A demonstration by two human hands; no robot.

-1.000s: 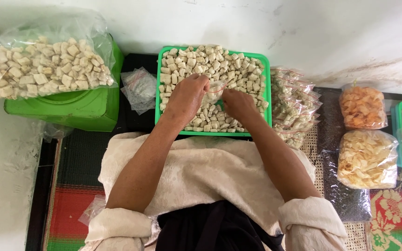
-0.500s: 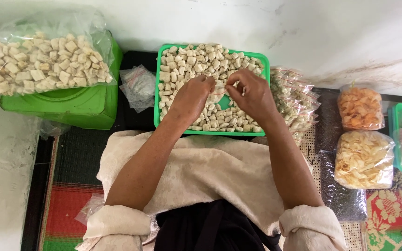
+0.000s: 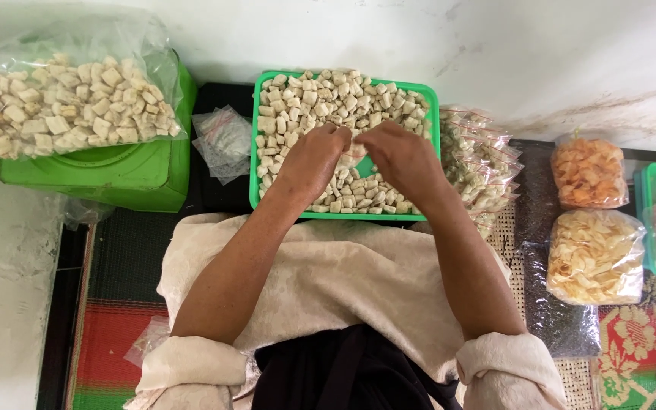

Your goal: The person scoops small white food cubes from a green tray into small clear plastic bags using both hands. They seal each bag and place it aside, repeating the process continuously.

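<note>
A green tray [image 3: 254, 152] full of pale cube-shaped snack pieces [image 3: 320, 95] lies in front of me. Both my hands are over its middle with their fingertips meeting. My left hand [image 3: 314, 158] is curled, knuckles up, on the left. My right hand [image 3: 402, 159] faces it from the right. Between the fingertips is what looks like a small clear bag [image 3: 359, 149], mostly hidden by the fingers. A cream cloth [image 3: 343, 273] covers my lap below the tray.
Small filled bags [image 3: 480, 163] are stacked right of the tray, and empty clear bags [image 3: 224, 140] lie to its left. A big bag of cubes [image 3: 62, 106] rests on a green container [image 3: 115, 178]. Bags of orange chips [image 3: 588, 173] and yellow chips [image 3: 595, 257] lie at far right.
My right hand lifted off the pieces and came back toward the left hand. Both hands now meet fingertip to fingertip over the middle of the tray.
</note>
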